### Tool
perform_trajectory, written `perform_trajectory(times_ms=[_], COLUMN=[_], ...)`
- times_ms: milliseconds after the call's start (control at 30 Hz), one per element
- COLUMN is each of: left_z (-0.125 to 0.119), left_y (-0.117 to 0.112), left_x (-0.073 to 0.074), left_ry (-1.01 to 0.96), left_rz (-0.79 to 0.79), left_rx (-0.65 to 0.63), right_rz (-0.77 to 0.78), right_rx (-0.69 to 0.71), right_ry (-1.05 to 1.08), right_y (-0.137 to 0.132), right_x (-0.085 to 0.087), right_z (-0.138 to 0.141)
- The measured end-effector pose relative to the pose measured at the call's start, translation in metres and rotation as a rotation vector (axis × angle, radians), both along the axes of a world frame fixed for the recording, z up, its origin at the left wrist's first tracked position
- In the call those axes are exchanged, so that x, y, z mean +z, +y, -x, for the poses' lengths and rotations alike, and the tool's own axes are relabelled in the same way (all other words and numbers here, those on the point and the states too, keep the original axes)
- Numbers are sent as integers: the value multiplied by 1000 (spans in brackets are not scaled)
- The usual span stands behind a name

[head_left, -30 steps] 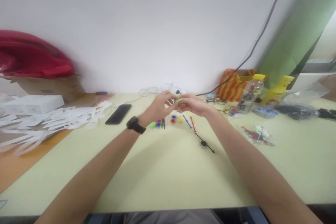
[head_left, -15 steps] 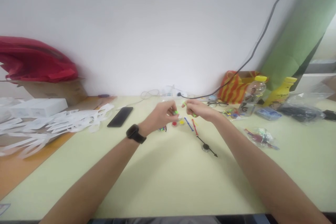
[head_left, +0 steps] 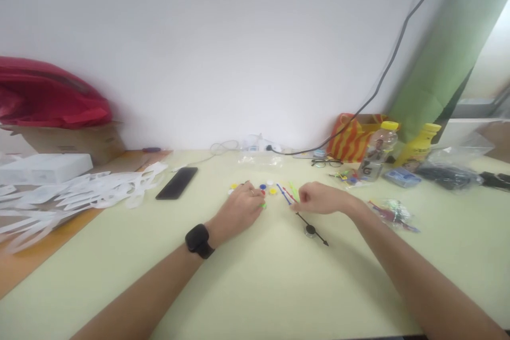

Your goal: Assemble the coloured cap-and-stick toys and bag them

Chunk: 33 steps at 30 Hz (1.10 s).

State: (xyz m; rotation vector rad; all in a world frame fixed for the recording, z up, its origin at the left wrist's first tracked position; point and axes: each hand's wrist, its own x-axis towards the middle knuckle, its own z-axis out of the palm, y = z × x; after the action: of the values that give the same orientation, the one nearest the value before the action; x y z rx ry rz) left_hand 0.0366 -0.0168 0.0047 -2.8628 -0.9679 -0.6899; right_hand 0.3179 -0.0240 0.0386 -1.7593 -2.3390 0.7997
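My left hand point(head_left: 242, 206) rests low over the table with its fingers drawn together. A small bright green piece point(head_left: 263, 205) shows at its fingertips. Around that hand lie small round pieces: a blue disc point(head_left: 262, 187), a yellow disc point(head_left: 272, 191) and a white one point(head_left: 270, 184). My right hand point(head_left: 319, 198) is curled, fingertips down at the lower ends of the thin pointers; what they pinch is hidden. Beside it are a blue pointer point(head_left: 283, 193), a red pointer point(head_left: 288, 193) and a green pointer point(head_left: 294, 190). Nearer me lies a black clock hand point(head_left: 311, 229).
A phone point(head_left: 177, 183) and white cut strips point(head_left: 99, 188) lie left. To the right are a bagged set of parts point(head_left: 394, 214), glasses point(head_left: 326, 162), a clear bottle point(head_left: 378, 151), a yellow bottle point(head_left: 418, 147) and a striped bag point(head_left: 346, 138). A cable point(head_left: 392, 61) runs down the wall.
Both hands have come down and apart from their raised position close together. The green pointer that was in my right hand now lies beside the red and blue ones.
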Motion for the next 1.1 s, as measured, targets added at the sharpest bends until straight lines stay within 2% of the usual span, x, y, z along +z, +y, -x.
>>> perform_trajectory(times_ms=[67,133,267,433,567,733,833,967,1033,1100], left_z=[0,0,-5,-17,-25,-24,-23,-27,-30,-33], left_y=[3,2,-9,-28,-31,-28,-28,-25,-23,-20], left_x=[-2,-3,0,4,2,1,-2,-11,-15,-18], left_ry=[8,-2,-157,-402,-458,-443,-415,-359,-290,-207], left_rz=[-51,-55,16,256,346,360,364,360,331,254], left_rx=[37,69,61,-23,-119,-148,-119,-39,-36,-30], right_rz=[190,265,202,153,207,187,102,-193,-368,-464], right_rx=[125,173,161,74,82,91,91,19,-57,-127], right_ry=[-11,29,264,822,997,960,852,620,485,343], right_y=[-13,-21,-20,-16,-18,-17,-17,-8,2,14], right_x=[8,11,9,-1,-15,-28,-28,-29,-34,-42], right_z=[-2,-2,4,27,44,50,51,41,30,19])
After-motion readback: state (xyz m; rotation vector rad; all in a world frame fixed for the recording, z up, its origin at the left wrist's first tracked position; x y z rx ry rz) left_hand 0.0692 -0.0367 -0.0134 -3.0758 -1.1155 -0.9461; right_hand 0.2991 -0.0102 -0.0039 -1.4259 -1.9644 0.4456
